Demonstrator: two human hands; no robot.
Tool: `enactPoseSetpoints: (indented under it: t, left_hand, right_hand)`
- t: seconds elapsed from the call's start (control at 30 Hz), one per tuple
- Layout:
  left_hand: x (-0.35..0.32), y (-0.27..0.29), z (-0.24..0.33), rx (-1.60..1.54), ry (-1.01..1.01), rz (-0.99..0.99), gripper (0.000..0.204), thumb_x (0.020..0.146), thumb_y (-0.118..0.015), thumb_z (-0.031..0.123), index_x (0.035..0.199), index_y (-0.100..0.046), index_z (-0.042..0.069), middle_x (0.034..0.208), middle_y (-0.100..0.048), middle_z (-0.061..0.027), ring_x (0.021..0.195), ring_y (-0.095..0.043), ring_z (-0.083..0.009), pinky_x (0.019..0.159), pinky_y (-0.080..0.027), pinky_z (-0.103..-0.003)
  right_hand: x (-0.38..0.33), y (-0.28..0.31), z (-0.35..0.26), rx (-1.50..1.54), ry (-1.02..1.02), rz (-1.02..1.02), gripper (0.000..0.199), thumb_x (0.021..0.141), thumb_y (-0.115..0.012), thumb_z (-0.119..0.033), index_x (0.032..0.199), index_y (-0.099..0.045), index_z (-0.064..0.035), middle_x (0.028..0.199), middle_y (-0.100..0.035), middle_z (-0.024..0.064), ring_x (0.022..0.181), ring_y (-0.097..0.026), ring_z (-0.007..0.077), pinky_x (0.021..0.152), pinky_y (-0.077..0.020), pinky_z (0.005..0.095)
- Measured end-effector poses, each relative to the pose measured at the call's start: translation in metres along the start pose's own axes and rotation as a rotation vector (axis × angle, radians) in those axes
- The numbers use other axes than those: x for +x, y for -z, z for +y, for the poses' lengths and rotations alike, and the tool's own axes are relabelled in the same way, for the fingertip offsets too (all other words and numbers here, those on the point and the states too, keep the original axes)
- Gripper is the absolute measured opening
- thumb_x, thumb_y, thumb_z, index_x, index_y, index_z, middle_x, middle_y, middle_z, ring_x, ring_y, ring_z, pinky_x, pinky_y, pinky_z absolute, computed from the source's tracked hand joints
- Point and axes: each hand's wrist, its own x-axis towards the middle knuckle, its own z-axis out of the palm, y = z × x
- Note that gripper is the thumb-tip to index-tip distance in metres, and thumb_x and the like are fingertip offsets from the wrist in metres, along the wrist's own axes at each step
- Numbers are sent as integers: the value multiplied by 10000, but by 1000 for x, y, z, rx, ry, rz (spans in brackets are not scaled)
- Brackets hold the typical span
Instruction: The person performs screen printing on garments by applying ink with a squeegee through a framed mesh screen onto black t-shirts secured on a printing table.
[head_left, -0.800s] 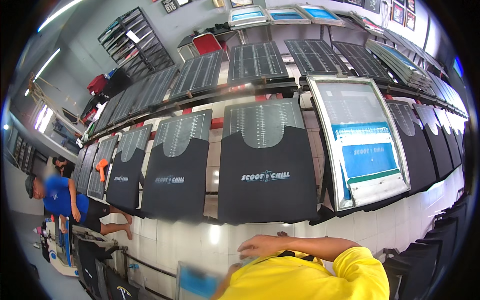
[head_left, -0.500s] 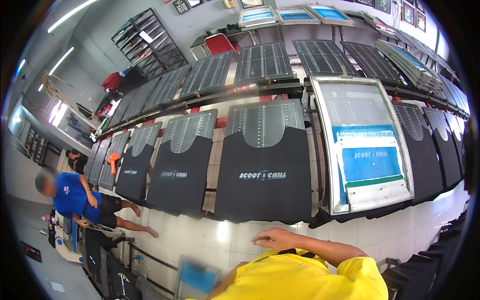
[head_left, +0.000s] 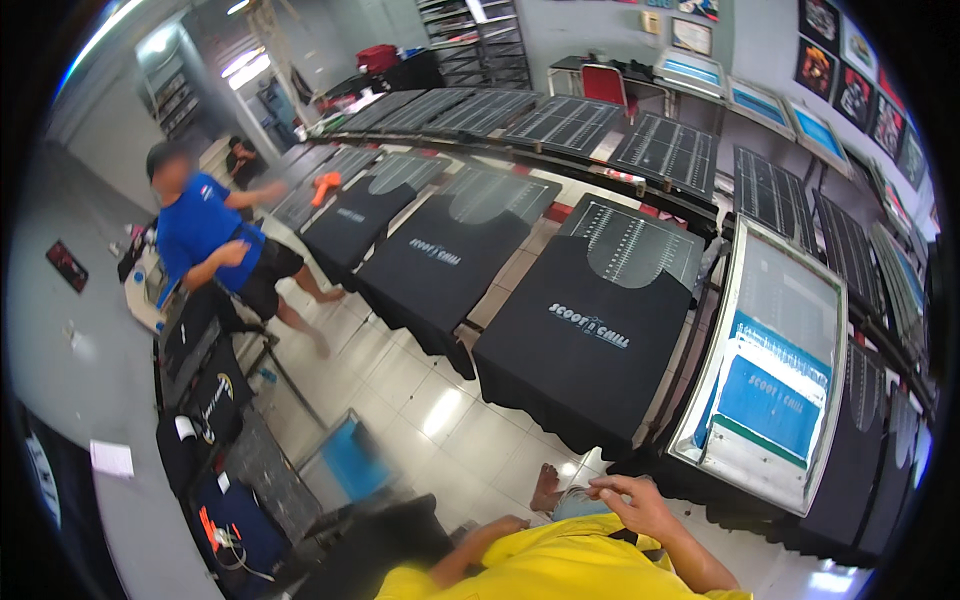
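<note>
Tiles (head_left: 480, 445), framed screen (head_left: 765, 375) rightward beyond right hand (head_left: 636, 504), fingers parted, left hand (head_left: 508, 526) grip unclear

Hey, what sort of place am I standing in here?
Most likely a shirt-printing workshop: black shirts with matching chest prints lie over flat boards, a framed blue screen sits in the same row, and more boards line up behind.

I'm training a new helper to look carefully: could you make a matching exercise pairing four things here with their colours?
1. Large framed screen at right
2. Garment just left of it
3. Gun-shaped tool
4. Chair

A. Red
B. Blue in its lower part
C. Black with a pale print
D. Orange

Pairs: 1-B; 2-C; 3-D; 4-A
</note>
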Motion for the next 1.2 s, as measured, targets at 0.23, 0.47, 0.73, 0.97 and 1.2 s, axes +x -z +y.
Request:
enactPoseSetpoints:
  t: [0.23,0.47,0.73,0.97,1.2]
  left_hand:
    - [-9,-3,71,-135,86,59,618,992,-441,545,1163,-700,10,1146,-684,-259,1060,-652,-389,939,-497,-427]
    - [-15,65,164,-653,151,168,522,1009,-522,413,1239,-615,-46,1024,-737,-187,890,-713,-259,803,-553,-366]
    - [10,138,318,-827,-265,597,410,1063,-456,288,1314,-560,-19,1103,-724,-166,987,-705,-211,880,-538,-314]
    - [89,164,405,-591,-361,870,341,1031,-528,226,1237,-635,-24,1133,-708,-122,1013,-662,-157,840,-516,-277]
    - [141,177,431,-378,-323,1064,335,992,-571,234,1180,-687,-18,1033,-740,-152,905,-680,-199,839,-510,-315]
  right_hand:
    - [-70,14,9,142,73,216,260,981,-513,-34,1187,-641,62,1025,-724,167,959,-706,229,899,-554,342]
    - [-113,59,12,306,106,521,262,977,-502,-18,1196,-635,37,983,-728,152,904,-709,197,840,-563,314]
    - [-193,169,76,241,204,1010,266,1009,-468,-17,1227,-614,32,987,-704,132,859,-668,158,790,-529,282]
    - [-268,264,206,-152,-58,1478,255,979,-532,-48,1208,-626,12,1045,-689,124,902,-662,198,803,-521,310]
    - [-272,296,294,-98,-234,1453,314,953,-570,-54,1258,-591,16,1187,-639,191,1080,-640,312,919,-510,367]
